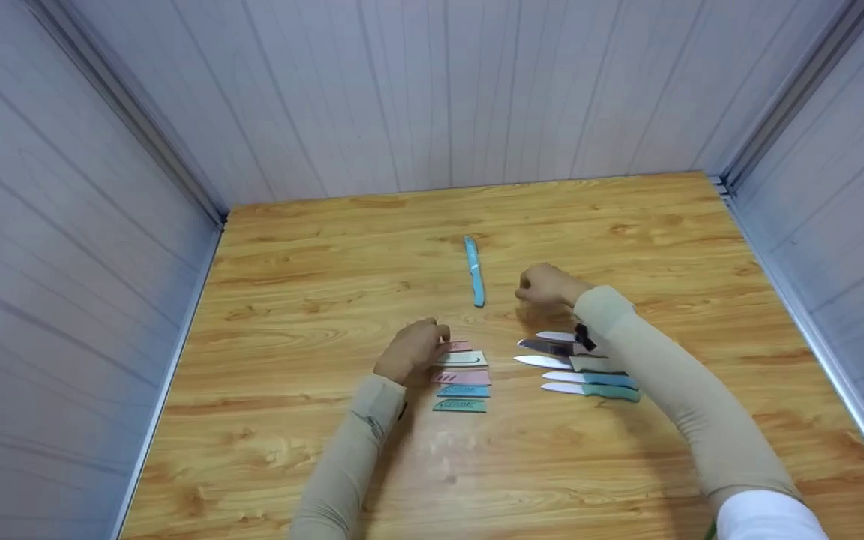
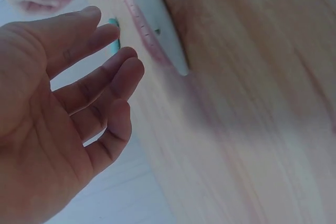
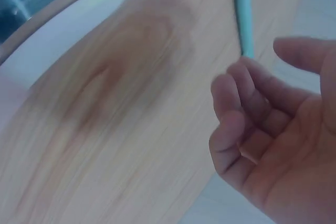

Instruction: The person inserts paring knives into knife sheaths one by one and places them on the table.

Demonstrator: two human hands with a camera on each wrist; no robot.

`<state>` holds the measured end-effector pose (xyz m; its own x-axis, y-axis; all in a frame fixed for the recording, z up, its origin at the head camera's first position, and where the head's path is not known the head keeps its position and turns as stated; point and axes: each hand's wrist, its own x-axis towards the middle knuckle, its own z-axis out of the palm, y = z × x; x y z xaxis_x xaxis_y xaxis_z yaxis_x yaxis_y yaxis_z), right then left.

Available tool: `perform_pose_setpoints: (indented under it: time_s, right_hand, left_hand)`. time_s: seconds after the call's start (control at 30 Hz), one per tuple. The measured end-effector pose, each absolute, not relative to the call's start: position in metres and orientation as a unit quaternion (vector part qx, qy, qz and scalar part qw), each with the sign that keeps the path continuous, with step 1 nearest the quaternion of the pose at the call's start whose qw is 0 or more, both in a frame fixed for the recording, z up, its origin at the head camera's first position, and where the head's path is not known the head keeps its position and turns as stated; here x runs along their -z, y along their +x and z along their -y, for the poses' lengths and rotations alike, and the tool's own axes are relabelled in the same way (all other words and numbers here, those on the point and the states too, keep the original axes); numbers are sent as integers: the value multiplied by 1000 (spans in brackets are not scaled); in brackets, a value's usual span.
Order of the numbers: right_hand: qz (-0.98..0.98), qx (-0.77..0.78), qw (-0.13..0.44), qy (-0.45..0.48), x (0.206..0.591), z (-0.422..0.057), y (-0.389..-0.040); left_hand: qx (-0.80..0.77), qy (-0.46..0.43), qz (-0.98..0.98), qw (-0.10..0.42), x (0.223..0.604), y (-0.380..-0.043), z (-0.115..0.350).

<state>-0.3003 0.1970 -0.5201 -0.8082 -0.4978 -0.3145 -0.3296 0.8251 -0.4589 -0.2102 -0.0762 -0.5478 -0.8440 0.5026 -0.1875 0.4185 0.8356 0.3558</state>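
Note:
My left hand (image 1: 413,349) hovers at the far-left end of a column of knife sheaths, its fingers loosely bent and holding nothing in the left wrist view. Pink (image 1: 462,377), white (image 1: 468,359), blue (image 1: 463,391) and green sheaths (image 1: 460,406) lie there; a second pink one is partly covered by the hand. Beyond the bare knives, my right hand (image 1: 544,285) is in the air with loosely curled, unoccupied fingers. Between and beyond both hands lies a light-blue knife (image 1: 477,289), its blade covered by a blue sheath.
Several bare knives lie at the right, blades pointing left: one with a dark blade (image 1: 548,346), others with pale blades, including a green-handled knife (image 1: 612,393). My right sleeve (image 1: 672,375) hides some handles. Panel walls (image 1: 417,90) border the wooden table (image 1: 289,262).

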Motion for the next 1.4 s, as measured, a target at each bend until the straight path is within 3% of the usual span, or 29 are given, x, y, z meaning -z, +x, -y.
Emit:
perform_pose_setpoints:
  time_s: [0.3, 0.73, 0.97, 1.4]
  right_hand:
    - [-928, 171, 212, -256, 522, -234, -282]
    - [-920, 146, 259, -255, 530, -279, -258]
    - [-919, 156, 271, -240, 533, -293, -247]
    - [-923, 168, 262, -228, 541, -299, -244]
  left_hand:
    - [-144, 243, -950, 132, 557, -214, 74]
    - [-130, 243, -954, 118, 561, -217, 71]
    - [-119, 255, -955, 96, 563, -218, 70]
    - [-138, 245, -953, 109, 561, -219, 69]
